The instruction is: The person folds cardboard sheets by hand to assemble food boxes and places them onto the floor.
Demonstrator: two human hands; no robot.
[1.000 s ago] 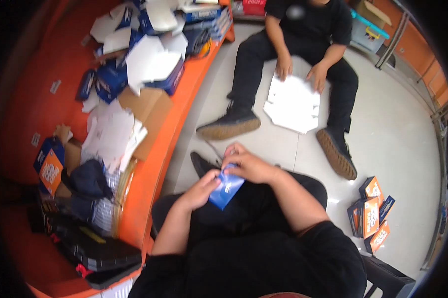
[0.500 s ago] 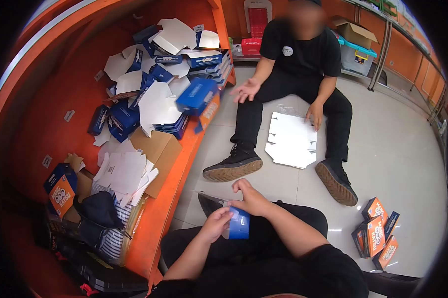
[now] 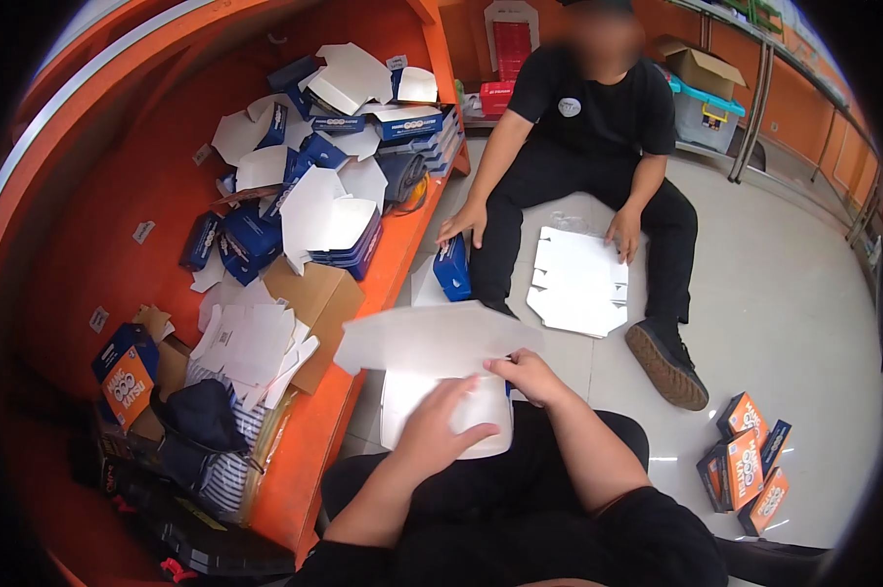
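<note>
A carton box (image 3: 402, 411) with a white inside lies opened over my lap, its wide lid flap (image 3: 432, 338) raised on the far side. A sliver of its blue outside shows by my right hand. My left hand (image 3: 432, 430) lies across the white inside, thumb and fingers apart, slightly blurred. At the fold on the right, my right hand (image 3: 531, 377) pinches the carton's edge between thumb and fingers.
Facing me, a seated person rests one hand (image 3: 625, 233) on flat white cartons (image 3: 576, 284); the other is above a blue box (image 3: 451, 269). The orange bench (image 3: 339, 391) holds piled blue boxes (image 3: 251, 235). Orange-and-blue boxes (image 3: 740, 465) stand at right.
The carton in my hands went from blue side showing to spread, white inside up. A blue-and-orange box left the bench edge; a blue box now sits by the other person's leg, their hand lowered.
</note>
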